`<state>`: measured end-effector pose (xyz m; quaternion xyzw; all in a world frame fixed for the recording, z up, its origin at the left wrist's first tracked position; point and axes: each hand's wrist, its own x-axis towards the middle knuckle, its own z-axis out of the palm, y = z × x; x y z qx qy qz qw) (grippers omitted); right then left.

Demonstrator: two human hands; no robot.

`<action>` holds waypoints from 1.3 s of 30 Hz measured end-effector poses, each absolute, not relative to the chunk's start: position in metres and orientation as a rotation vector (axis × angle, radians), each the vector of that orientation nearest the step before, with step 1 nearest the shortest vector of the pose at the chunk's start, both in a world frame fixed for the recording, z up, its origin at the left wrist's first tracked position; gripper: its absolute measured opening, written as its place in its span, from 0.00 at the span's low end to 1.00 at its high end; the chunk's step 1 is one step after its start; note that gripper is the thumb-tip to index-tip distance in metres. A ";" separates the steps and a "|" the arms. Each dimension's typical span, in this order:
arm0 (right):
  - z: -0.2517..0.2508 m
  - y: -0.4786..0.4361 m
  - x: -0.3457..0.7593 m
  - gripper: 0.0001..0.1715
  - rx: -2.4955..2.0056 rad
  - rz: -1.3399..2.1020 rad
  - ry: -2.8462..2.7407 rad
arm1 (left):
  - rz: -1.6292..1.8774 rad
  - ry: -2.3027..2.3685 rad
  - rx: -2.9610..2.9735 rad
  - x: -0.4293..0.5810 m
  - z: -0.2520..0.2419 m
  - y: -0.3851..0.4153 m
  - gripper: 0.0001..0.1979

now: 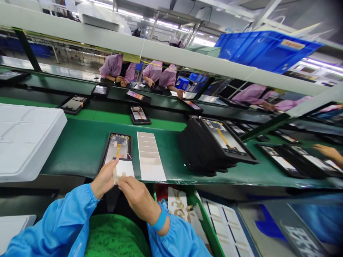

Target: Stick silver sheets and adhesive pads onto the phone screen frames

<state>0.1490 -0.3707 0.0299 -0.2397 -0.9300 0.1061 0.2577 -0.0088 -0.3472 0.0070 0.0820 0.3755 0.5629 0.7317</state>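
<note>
Together, both hands held a small white sheet (124,168) over the near end of an opened device (118,144) that lay flat on the green belt (80,146). The left hand (103,178), in a blue sleeve, pinched the sheet's left edge between thumb and fingers; the right hand (135,194) gripped its lower edge with curled fingers. Just beside the device, to its right, lay a backing card of pale strips (150,157). Further right stood a stack of black trays (198,150) with another device on top. A white foam tray (24,139) sat at the left. Across the line, people in pink coats (115,67) worked, and a co-worker's hand (328,152) showed at the right edge.
</note>
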 end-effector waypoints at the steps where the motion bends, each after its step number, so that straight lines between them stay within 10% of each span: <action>1: 0.033 -0.373 0.147 0.14 -0.639 0.233 -2.556 | 1.255 0.835 0.180 -0.007 0.008 -0.347 0.26; 8: 0.030 -0.377 0.143 0.14 -0.712 -0.237 -2.671 | 1.348 0.831 0.197 0.008 0.011 -0.349 0.27; 26: -0.096 -0.408 0.379 0.11 -2.406 0.338 -1.704 | 0.985 0.690 0.109 0.035 0.001 -0.368 0.30; 35: 0.001 -0.394 0.206 0.45 -1.228 0.807 -2.141 | 1.201 0.692 0.182 0.072 0.014 -0.378 0.24; 39: 0.007 -0.381 0.193 0.35 -1.104 1.037 -1.979 | 1.322 0.837 0.345 0.036 0.007 -0.379 0.23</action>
